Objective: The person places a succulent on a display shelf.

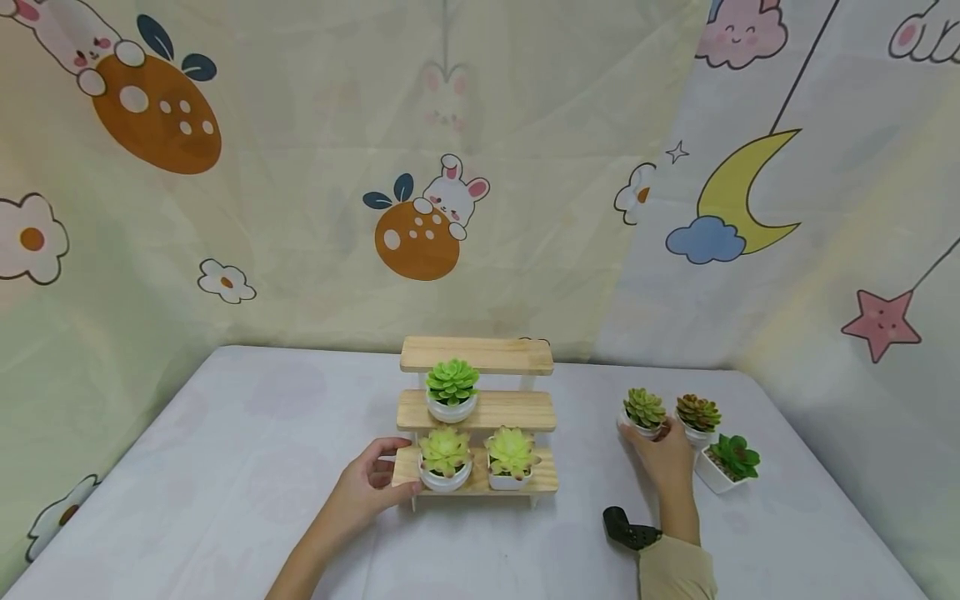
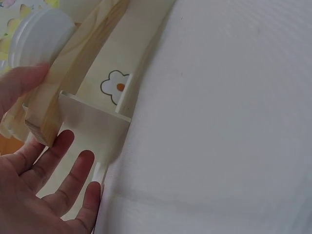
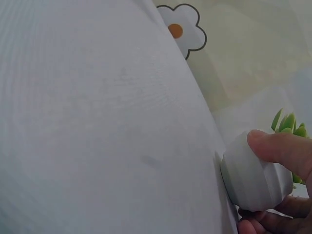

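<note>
My left hand (image 1: 366,483) pinches the left end of the lowest board of a three-tier wooden plant stand (image 1: 476,355). The left wrist view shows the thumb on top and fingertips at the underside of the board (image 2: 73,68). At the right, my right hand (image 1: 667,460) grips a green succulent (image 1: 644,407) by its ridged white pot (image 3: 253,178), thumb on one side and fingers on the other. The pot is tilted in the right wrist view, close to the cloth.
A bright green succulent (image 1: 452,382) stands on the middle board. Two pale green succulents, a left one (image 1: 445,451) and a right one (image 1: 512,451), stand on the lowest. Beside my right hand are a reddish succulent (image 1: 697,412) and a dark green one (image 1: 733,457) in white pots.
</note>
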### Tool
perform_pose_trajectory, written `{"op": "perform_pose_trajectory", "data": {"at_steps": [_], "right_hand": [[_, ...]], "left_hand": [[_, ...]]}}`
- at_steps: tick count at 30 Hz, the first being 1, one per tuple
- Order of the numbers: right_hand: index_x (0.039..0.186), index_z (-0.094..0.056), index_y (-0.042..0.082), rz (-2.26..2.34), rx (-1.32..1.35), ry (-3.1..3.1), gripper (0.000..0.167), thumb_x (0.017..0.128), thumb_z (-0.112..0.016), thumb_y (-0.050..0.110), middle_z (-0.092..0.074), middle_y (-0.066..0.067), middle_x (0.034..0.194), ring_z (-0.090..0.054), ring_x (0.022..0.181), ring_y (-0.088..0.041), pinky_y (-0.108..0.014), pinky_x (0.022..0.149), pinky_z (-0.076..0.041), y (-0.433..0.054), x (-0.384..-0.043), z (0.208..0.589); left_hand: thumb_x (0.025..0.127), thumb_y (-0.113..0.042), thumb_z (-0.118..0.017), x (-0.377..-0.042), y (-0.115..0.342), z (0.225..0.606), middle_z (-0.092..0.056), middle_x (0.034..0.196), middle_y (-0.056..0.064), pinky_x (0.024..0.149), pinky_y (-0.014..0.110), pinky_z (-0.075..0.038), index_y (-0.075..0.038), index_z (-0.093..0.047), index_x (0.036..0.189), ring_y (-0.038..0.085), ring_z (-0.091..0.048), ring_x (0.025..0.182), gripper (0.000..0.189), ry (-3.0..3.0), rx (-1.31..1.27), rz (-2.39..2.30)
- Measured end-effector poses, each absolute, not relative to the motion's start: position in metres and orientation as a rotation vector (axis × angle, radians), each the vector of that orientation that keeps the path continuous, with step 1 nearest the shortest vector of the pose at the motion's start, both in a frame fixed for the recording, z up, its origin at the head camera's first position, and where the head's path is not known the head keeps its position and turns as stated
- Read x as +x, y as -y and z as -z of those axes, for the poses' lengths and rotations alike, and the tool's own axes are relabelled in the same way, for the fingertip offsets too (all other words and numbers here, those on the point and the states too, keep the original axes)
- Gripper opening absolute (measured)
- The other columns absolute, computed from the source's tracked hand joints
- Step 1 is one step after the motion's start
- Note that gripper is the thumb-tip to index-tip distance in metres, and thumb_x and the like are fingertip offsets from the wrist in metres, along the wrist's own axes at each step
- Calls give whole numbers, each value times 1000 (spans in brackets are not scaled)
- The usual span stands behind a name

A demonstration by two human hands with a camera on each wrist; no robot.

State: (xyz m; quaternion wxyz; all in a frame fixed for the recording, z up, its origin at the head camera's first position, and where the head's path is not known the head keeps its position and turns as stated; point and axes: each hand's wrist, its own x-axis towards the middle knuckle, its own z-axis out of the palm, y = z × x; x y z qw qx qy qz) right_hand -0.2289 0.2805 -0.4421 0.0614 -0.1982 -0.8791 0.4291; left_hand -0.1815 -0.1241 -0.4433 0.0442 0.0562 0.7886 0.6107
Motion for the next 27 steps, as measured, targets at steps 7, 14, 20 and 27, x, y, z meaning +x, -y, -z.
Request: {"op": "perform_pose_trajectory", "data": {"at_steps": [7,14,20,27], "right_hand": [[142,-14,-12,-1292,-641,2634,95,84,-63,46,-38,-33,128,-40,116,-42,-52,97,-36,-281,-230,444],[142,-14,-11,-1353,-631,2583,95,84,-64,44,-37,-32,129,-40,115,-40,-51,97,-35,-281,-230,440],[144,-14,-7,-1391,-599,2554,100,81,-63,53,-35,-28,134,-38,120,-38,-50,98,-35,-275,-227,427],[143,-21,-2,-1394,-550,2518,95,80,-64,55,-38,-23,134,-40,119,-34,-47,94,-38,-267,-224,407]], "left_hand": [[72,-18,-79,-182,127,444,-60,108,15,78,30,-48,-11,-50,123,21,-61,92,58,-2385,220,-1850],[72,-15,-79,-182,132,444,-57,114,16,81,33,-47,-9,-46,127,22,-58,96,65,-2339,303,-1847],[72,-15,-79,-183,134,445,-55,117,16,84,35,-46,-7,-45,128,23,-57,100,66,-2343,349,-1829],[72,-15,-79,-184,134,445,-54,116,16,83,33,-46,-7,-45,128,22,-56,97,66,-2352,352,-1829]]}}
